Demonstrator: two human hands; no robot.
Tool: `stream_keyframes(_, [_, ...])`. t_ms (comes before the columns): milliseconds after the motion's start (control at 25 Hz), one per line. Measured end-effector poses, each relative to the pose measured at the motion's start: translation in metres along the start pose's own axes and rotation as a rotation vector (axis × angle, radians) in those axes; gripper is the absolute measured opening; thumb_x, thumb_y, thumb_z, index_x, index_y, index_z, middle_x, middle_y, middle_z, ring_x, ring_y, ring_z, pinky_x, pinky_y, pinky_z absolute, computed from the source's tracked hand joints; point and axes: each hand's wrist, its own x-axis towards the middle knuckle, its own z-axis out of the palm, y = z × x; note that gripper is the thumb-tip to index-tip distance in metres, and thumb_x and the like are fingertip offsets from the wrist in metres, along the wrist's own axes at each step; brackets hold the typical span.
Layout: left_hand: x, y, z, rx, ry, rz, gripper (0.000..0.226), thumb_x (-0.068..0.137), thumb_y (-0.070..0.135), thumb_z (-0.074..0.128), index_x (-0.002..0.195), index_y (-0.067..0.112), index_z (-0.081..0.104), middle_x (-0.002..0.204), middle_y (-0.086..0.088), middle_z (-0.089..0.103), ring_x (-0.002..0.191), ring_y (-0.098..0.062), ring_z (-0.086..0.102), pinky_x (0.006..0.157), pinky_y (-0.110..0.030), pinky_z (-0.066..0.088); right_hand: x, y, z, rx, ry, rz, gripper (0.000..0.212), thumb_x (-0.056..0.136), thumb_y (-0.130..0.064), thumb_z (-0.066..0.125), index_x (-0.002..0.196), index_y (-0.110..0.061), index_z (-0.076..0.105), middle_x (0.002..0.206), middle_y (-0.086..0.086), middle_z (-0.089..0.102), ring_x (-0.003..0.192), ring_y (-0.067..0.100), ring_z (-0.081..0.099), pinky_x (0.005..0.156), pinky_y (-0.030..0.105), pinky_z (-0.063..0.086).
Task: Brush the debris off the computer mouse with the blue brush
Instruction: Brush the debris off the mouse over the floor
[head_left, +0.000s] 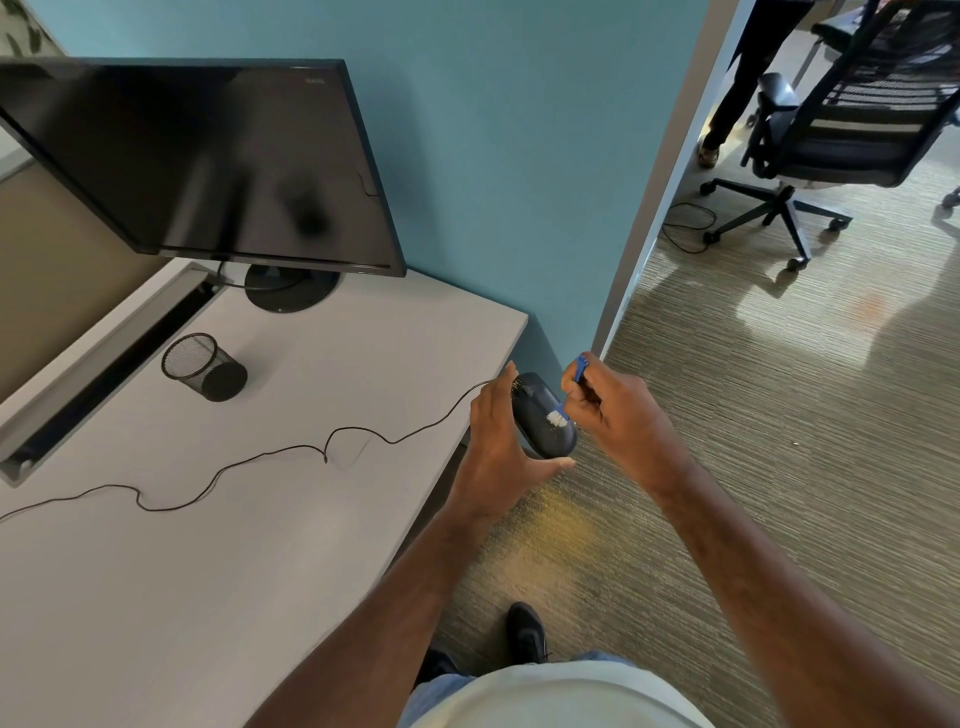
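Observation:
A black wired computer mouse (540, 415) is held in the air just past the desk's right edge, above the carpet. My left hand (498, 441) grips it from the left and below. Pale specks of debris lie on its top near the wheel and around the bristles. My right hand (618, 410) holds the blue brush (577, 370) by its handle, and the white bristles (557, 418) rest on the mouse's back. The mouse's thin black cable (332, 434) trails left across the desk.
A white desk (208, 545) carries a dark monitor (208, 161) on a round stand and a tipped black mesh pen cup (205, 366). A teal partition stands behind. On the carpet to the right are an office chair (831, 135) and another person's legs (737, 93).

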Motion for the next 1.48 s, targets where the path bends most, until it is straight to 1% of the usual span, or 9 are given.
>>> stream_keyframes(160, [0.002,0.001,0.001,-0.001,-0.014,-0.010,0.133,0.055,0.049,0.096,0.156,0.008,0.020,0.153,-0.006,0.037,0.139,-0.015,0.034,0.112,-0.030,0.038,0.000,-0.004,0.001,0.057,0.038,0.001,0.018,0.104,-0.015,0.049,0.093,-0.001,0.053,0.068,0.002,0.049,0.056,0.003,0.046,0.054,0.009,0.038])
stream_keyframes(320, [0.001,-0.002,0.002,0.005,-0.009,-0.026,0.133,0.055,0.049,0.097,0.156,0.008,0.021,0.153,-0.004,0.039,0.139,-0.014,0.035,0.112,-0.032,0.040,-0.001,-0.001,0.003,0.060,-0.048,-0.003,0.021,0.103,-0.016,0.048,0.089,-0.001,0.048,0.070,0.017,0.049,0.057,0.006,0.036,0.051,0.021,0.032])
stream_keyframes(480, [0.000,0.000,0.001,-0.016,-0.021,-0.042,0.134,0.054,0.047,0.097,0.157,0.010,0.019,0.153,-0.003,0.037,0.137,-0.012,0.033,0.110,-0.029,0.039,0.001,0.002,-0.004,0.049,0.085,0.004,0.016,0.108,-0.010,0.049,0.100,0.000,0.057,0.067,-0.012,0.046,0.054,-0.002,0.048,0.052,0.008,0.035])
stream_keyframes(680, [0.004,0.005,0.001,-0.040,-0.029,-0.094,0.133,0.053,0.044,0.098,0.157,0.012,0.021,0.150,0.000,0.039,0.130,0.001,0.028,0.105,-0.009,0.025,0.009,0.014,-0.009,-0.083,-0.116,-0.048,0.022,0.109,-0.022,0.051,0.125,-0.013,0.062,0.107,-0.004,0.069,0.088,-0.002,0.062,0.077,0.012,0.046])
stream_keyframes(840, [0.005,0.002,0.003,-0.032,-0.006,-0.096,0.132,0.053,0.043,0.099,0.156,0.011,0.023,0.148,-0.002,0.042,0.129,0.001,0.028,0.105,-0.017,0.029,0.003,0.021,-0.007,0.038,-0.113,-0.020,0.023,0.108,-0.023,0.051,0.124,-0.013,0.063,0.112,0.001,0.072,0.103,0.007,0.071,0.085,0.020,0.056])
stream_keyframes(1000, [0.006,0.001,0.006,-0.024,-0.001,-0.113,0.132,0.052,0.044,0.098,0.156,0.009,0.024,0.149,-0.007,0.042,0.130,-0.002,0.028,0.109,-0.023,0.030,-0.005,0.027,-0.006,0.150,-0.082,0.029,0.021,0.109,-0.015,0.049,0.121,-0.008,0.064,0.105,-0.002,0.073,0.098,0.005,0.072,0.072,0.017,0.057])
stream_keyframes(1160, [0.008,0.006,0.003,-0.077,-0.045,-0.142,0.135,0.056,0.043,0.097,0.159,0.020,0.014,0.149,0.011,0.030,0.133,0.001,0.022,0.103,-0.006,0.020,-0.010,0.031,-0.010,0.177,-0.059,0.046,0.018,0.110,-0.010,0.047,0.117,-0.010,0.064,0.099,-0.002,0.072,0.090,0.011,0.071,0.070,0.022,0.058])
stream_keyframes(1360, [0.013,0.015,-0.003,-0.112,-0.046,-0.153,0.130,0.060,0.039,0.096,0.159,0.019,0.013,0.155,0.001,0.029,0.134,0.000,0.021,0.109,-0.025,0.028,-0.018,0.031,-0.020,0.151,-0.067,0.074,0.015,0.109,-0.018,0.048,0.112,-0.015,0.063,0.092,-0.007,0.070,0.081,0.009,0.070,0.068,0.021,0.055])
stream_keyframes(1480, [0.013,0.015,-0.004,-0.112,-0.044,-0.153,0.129,0.062,0.044,0.094,0.159,0.021,0.012,0.155,0.003,0.027,0.136,-0.001,0.020,0.111,-0.028,0.029,-0.023,0.038,-0.024,0.114,-0.091,0.100,0.014,0.108,-0.017,0.051,0.106,-0.023,0.064,0.081,-0.003,0.068,0.066,0.016,0.065,0.056,0.034,0.052])
